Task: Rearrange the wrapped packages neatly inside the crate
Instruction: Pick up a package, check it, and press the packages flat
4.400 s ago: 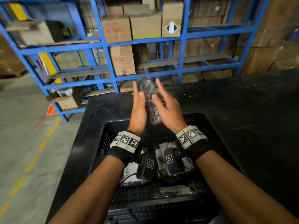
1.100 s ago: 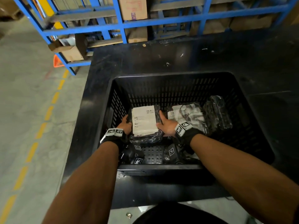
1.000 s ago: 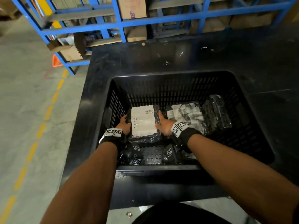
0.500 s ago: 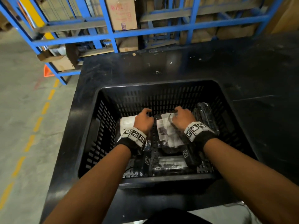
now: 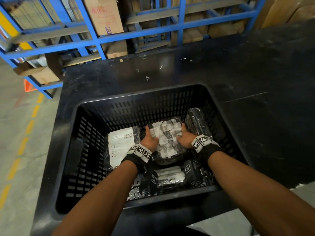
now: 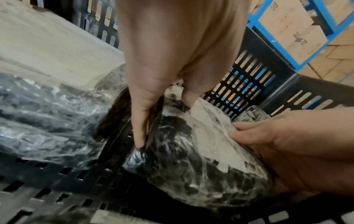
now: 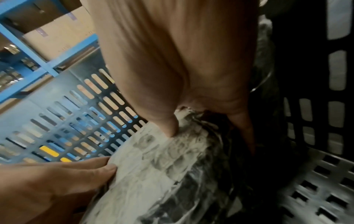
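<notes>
head view, both hands (image 5: 167,139) gripping middle wrapped package (image 5: 167,138), crate (image 5: 95,116)

A black slotted plastic crate (image 5: 95,150) fills the middle of the frame. Four film-wrapped dark packages lie on its floor. The centre package (image 5: 167,142), with crumpled white paper on top, is tilted. Left of it, the labelled package (image 5: 120,147) lies flat. At the right wall the slim dark package (image 5: 196,121) leans. The near package (image 5: 168,178) lies crosswise at lower centre.
</notes>
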